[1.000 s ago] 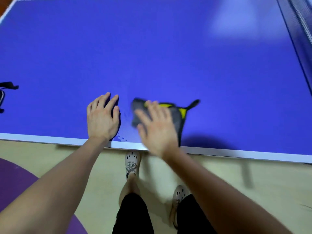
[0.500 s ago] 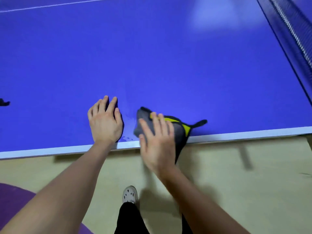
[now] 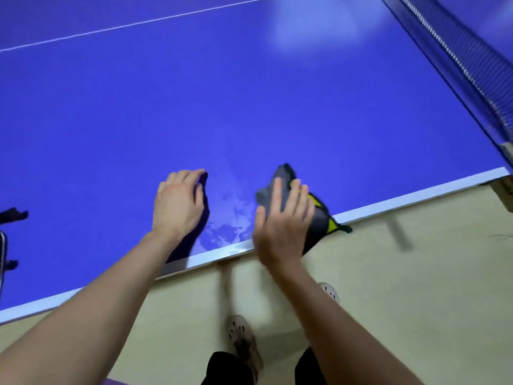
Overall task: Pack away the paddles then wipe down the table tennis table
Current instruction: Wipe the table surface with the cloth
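Blue table [image 3: 249, 93], right hand [image 3: 280, 226] flat on grey cloth [image 3: 319, 218]; left hand [image 3: 177, 201] beside

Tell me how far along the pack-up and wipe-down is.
Done, apparently: no loose paddles show on the table tennis table; a dark item at the left edge is cropped. In hand: the right hand presses a grey-and-yellow cloth at the near edge, wet smears beside it, while the left hand rests on the surface. Left: the broad dry-looking area up to the net.

Right grip [image 3: 280, 218] pressing flat on grey-yellow cloth [image 3: 319, 223] at tabletop [image 3: 249, 107] edge; left grip [image 3: 179, 201] resting beside it, wet smears [image 3: 230, 215] lying between grips.
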Available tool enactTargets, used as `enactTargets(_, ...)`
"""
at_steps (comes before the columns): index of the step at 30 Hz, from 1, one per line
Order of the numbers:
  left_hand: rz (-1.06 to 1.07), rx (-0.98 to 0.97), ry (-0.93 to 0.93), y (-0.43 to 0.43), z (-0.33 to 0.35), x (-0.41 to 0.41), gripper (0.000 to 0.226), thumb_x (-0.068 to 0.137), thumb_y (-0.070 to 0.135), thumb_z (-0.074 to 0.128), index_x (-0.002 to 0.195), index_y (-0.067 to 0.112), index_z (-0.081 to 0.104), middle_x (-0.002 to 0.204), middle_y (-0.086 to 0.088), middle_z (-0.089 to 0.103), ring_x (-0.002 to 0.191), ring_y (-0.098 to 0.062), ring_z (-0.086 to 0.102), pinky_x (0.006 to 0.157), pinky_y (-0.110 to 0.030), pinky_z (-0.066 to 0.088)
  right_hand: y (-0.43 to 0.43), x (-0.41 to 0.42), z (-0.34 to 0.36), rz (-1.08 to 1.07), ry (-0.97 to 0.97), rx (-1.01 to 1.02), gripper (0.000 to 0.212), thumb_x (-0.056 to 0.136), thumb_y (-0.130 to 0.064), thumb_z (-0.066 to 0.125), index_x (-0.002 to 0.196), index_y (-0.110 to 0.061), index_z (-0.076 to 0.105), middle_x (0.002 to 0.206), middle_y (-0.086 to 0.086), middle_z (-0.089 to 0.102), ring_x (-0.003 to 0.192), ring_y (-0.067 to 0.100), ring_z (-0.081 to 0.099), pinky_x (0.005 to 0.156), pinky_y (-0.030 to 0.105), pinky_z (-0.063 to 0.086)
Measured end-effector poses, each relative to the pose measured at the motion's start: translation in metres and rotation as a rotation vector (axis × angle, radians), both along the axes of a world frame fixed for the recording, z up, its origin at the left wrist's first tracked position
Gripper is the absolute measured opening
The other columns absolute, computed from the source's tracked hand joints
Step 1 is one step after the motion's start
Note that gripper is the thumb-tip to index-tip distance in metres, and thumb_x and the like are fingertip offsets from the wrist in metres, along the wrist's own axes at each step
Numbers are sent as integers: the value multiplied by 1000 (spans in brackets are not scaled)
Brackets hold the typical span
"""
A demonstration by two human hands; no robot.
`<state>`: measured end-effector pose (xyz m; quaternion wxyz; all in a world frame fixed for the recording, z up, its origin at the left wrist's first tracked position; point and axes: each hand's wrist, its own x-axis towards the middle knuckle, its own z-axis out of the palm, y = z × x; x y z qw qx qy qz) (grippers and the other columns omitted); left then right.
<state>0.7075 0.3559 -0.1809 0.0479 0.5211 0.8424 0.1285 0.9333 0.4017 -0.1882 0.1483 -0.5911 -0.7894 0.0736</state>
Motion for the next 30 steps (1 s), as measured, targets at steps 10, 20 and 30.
enactTargets(10,6,-336,79,21,-11,-69,65,108,60,26,169,41,14,179,-6,9,165,-27,6,130,-50,11,121,60,5,-56,-50,17,81,102,-67,46,153,-3,48,180,21,17,169,34,11,136,58,9)
enactTargets(20,-16,-318,178,18,-15,-65,72,103,66,7,170,40,9,179,-8,11,164,-29,10,126,-53,19,2,-79,3,591,83,42,70,100,-51,62,164,-24,51,180,11,26,169,33,14,134,58,16)
enactTargets(30,-42,-381,168,21,-15,-65,67,107,58,10,170,38,1,179,-11,2,164,-32,3,127,-55,17,111,-12,3,-128,16,27,71,100,-56,46,163,-23,51,179,14,28,166,37,21,135,52,19)
